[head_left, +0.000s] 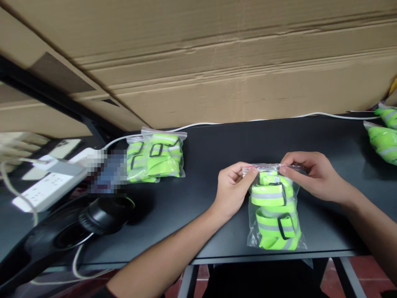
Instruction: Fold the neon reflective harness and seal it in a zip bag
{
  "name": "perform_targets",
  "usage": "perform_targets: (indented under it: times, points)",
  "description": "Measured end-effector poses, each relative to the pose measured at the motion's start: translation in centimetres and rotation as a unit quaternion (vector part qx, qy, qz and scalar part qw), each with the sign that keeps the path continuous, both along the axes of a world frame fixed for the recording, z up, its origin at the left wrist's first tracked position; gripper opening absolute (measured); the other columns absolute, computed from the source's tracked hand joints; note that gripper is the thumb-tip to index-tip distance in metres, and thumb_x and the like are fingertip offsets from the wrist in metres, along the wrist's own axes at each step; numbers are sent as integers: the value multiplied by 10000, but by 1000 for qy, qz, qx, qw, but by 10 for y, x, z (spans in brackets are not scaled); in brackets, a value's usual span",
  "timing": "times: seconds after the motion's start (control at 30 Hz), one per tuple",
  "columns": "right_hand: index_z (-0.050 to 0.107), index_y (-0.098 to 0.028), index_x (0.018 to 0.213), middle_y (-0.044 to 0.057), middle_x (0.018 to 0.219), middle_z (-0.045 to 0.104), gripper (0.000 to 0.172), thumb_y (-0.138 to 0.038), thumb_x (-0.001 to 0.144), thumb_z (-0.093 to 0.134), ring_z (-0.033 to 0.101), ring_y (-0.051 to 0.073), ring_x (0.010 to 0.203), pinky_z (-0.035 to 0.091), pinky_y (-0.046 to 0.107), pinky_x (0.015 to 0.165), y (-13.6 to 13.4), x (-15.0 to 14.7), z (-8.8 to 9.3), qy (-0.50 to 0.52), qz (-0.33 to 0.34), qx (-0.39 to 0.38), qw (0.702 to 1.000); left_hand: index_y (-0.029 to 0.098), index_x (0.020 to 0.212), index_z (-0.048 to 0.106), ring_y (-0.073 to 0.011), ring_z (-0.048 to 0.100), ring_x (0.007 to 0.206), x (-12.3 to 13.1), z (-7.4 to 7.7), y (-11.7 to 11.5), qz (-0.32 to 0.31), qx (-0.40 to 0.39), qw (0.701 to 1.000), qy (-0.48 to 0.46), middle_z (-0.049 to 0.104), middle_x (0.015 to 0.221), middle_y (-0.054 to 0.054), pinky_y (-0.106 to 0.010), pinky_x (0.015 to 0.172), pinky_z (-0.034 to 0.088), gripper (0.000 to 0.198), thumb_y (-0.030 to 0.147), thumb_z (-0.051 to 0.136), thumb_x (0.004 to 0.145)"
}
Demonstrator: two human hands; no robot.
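Observation:
A clear zip bag (252, 227) lies near the front edge of the black table, its top edge toward the back. Folded neon-green straps (269, 225) with grey reflective stripes and black buckles fill it. My left hand (232, 186) pinches the left end of the bag's zip strip between thumb and fingers. At the strip's right part, my right hand (313, 176) grips with its thumb on top and fingers curled behind. Between the two hands the strip runs nearly straight.
Two filled bags of green straps (164, 155) overlap at the back left. More green strap bundles (384, 140) sit at the far right. A white power strip (46, 188), cables and a black device (105, 213) occupy the left side. Cardboard (235, 82) stands along the back.

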State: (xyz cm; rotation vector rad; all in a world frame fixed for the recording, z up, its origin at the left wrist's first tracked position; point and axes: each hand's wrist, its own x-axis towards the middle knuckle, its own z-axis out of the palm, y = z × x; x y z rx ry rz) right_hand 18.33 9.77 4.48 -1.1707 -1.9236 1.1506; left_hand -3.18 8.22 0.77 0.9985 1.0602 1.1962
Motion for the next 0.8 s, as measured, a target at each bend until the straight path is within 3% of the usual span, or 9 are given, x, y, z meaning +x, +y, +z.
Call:
perform_targets:
  times: [0.13,0.37,0.6,0.8]
  points:
    - [645,-180,804,19,728,626,260,-388,953,595,526,120,642,402,244,555,-4,-5,-3,8,-5,20,1000,147,817,772,-146,657,673,1,1,0,-25,-13,999,-28,754,784,-50,-246,654,522,247,382,814,752]
    - [660,-183,823,10,727,634,235,-374,946,597,530,114,635,391,247,549,-7,-9,3,-15,1,43,999,140,769,766,-154,625,659,1,10,-5,-29,45,998,38,720,745,-57,-244,595,489,219,358,774,784]
    - [622,-197,823,7,758,644,161,-283,949,569,548,113,648,415,252,590,-12,-17,2,-32,23,89,995,148,771,738,-150,612,661,5,12,-11,-90,11,996,16,694,743,-46,-251,611,478,215,360,776,782]
    - [633,-196,894,8,819,652,93,-278,933,611,580,123,716,462,260,668,-13,-18,5,-30,72,43,996,140,739,717,-144,600,689,5,13,-10,-92,95,990,57,673,776,-58,-241,613,461,178,296,741,821]
